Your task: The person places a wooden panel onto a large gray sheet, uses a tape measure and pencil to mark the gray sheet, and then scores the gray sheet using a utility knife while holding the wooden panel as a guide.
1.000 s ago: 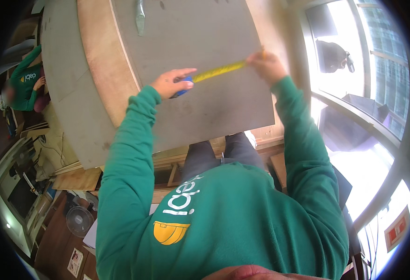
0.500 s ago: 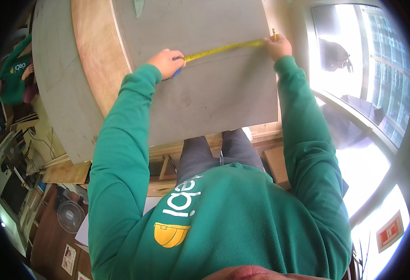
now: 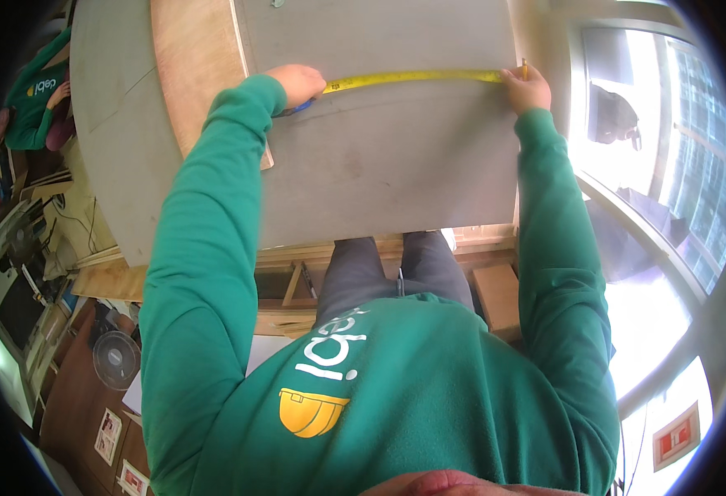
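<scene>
A yellow tape measure blade (image 3: 412, 76) stretches across a large grey board (image 3: 396, 165), bowing slightly. My left hand (image 3: 298, 81) is closed around the tape measure's case, of which only a blue edge shows below the fingers. At the board's right edge, my right hand (image 3: 530, 89) pinches the blade's free end. A thin yellow pencil (image 3: 525, 68) stands up out of that same hand. Under my left wrist and sleeve lies a light wooden plank (image 3: 193, 66), resting on the board.
Bright windows (image 3: 627, 124) run along the right side. Another person in green (image 3: 36, 103) is at the far left. A round fan (image 3: 116, 360) stands at the lower left, near some wood pieces (image 3: 111, 281). Below the board's near edge is a wooden frame (image 3: 297, 285).
My hands are farther apart, and more of the yellow blade shows between them. My left hand has turned over the case, hiding more of its blue. The whole view has shifted a little.
</scene>
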`<state>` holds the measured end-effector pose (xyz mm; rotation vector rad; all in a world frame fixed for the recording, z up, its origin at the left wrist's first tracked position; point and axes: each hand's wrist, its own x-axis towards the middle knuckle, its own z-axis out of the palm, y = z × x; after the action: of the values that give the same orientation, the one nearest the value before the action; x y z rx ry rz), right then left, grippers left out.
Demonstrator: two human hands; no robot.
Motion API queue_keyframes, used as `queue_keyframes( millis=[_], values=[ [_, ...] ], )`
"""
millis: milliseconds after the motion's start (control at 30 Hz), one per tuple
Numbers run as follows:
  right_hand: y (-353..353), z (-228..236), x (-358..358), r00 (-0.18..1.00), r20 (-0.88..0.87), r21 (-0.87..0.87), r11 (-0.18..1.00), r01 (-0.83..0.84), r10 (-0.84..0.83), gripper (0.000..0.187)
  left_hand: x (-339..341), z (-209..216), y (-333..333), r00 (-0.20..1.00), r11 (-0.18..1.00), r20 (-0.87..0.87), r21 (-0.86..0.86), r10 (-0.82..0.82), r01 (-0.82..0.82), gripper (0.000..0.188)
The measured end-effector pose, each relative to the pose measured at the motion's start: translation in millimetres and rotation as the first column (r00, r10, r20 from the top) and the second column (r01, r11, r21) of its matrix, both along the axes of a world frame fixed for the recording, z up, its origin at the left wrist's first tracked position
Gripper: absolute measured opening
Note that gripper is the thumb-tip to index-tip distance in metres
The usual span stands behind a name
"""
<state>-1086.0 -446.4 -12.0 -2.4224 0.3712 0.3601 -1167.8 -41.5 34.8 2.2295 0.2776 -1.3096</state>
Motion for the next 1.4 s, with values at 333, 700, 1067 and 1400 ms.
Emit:
queue_keyframes(
  millis=[333,700,1067,1400],
  values=[
    [4,3,0,0.998,0.002,-0.058,0.996,-0.065,0.066,0.030,-2,-5,-21,0.976,0.914,0.086,0.375,-0.202,0.156,0.051],
    [5,0,-12,0.997,0.074,-0.023,0.999,-0.035,0.037,0.034,21,24,-49,0.947,0.823,-0.124,0.470,-0.295,0.318,0.056],
    [9,6,-16,0.993,0.114,0.039,0.999,-0.021,0.016,0.033,22,22,-48,0.939,0.779,-0.172,0.525,-0.298,0.343,0.055],
    [-16,-8,-12,0.985,0.045,0.330,0.934,0.140,-0.164,0.025,27,36,-58,0.950,0.819,-0.150,0.481,-0.273,0.311,0.057]
  ],
)
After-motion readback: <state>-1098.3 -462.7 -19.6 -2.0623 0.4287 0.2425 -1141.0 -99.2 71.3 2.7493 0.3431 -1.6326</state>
